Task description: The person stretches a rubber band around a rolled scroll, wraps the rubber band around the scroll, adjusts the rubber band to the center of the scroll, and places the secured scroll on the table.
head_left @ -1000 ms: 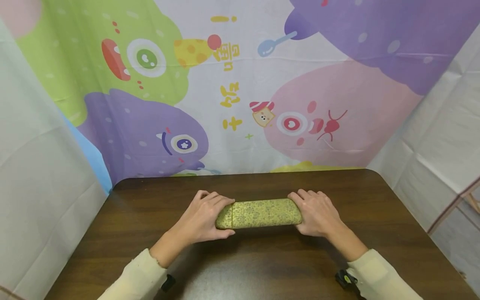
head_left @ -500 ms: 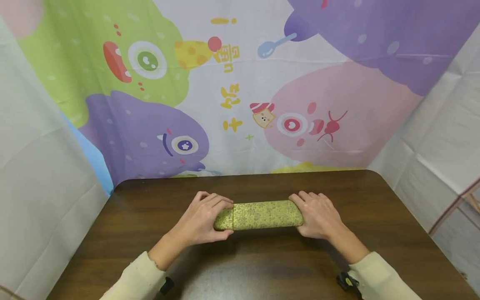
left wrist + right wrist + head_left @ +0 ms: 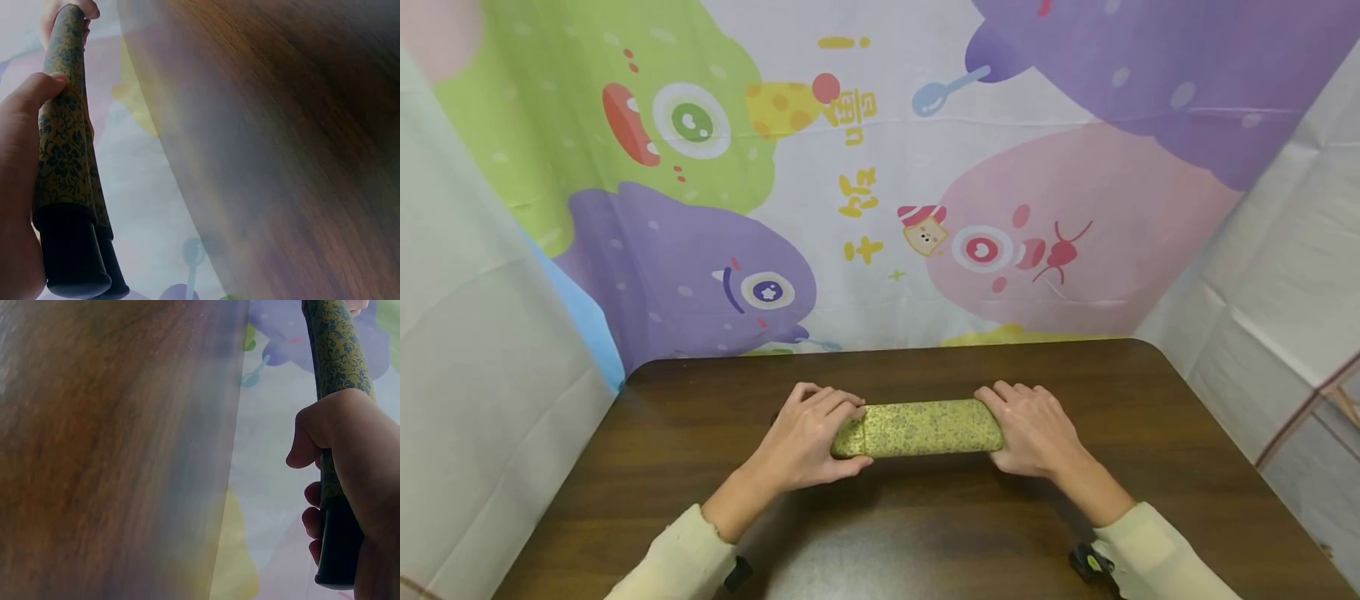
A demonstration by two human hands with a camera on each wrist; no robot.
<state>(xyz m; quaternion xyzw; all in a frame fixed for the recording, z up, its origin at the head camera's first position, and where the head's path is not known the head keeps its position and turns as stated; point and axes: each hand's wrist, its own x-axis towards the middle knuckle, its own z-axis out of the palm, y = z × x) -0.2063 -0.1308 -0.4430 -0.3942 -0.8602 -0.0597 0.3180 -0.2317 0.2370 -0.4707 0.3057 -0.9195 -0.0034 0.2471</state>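
Note:
A long piece (image 3: pixel 932 427) covered in a gold-green floral pattern lies crosswise between both hands, over the table. My left hand (image 3: pixel 808 433) grips its left end, thumb along the near edge and fingers over the far edge. The other end is held by my right hand (image 3: pixel 1033 429) in a similar grip. A seam crosses the pattern close to the left fingers. In the left wrist view, two black end caps (image 3: pixel 72 250) stick out side by side beyond the hand. A black end (image 3: pixel 340 544) also shows under the palm in the right wrist view, with the fingertips wrapped around it.
The dark wooden table (image 3: pixel 887 533) has rounded back corners. Behind it hangs a cloth (image 3: pixel 880 308) printed with cartoon monsters. Pale cloth walls (image 3: pixel 475 350) close in both sides. Dark straps (image 3: pixel 1090 562) sit near the cuffs of the light sleeves (image 3: pixel 677 550).
Hardly anything moves. Both hands keep their grip on the floral-patterned piece, which shifts only slightly.

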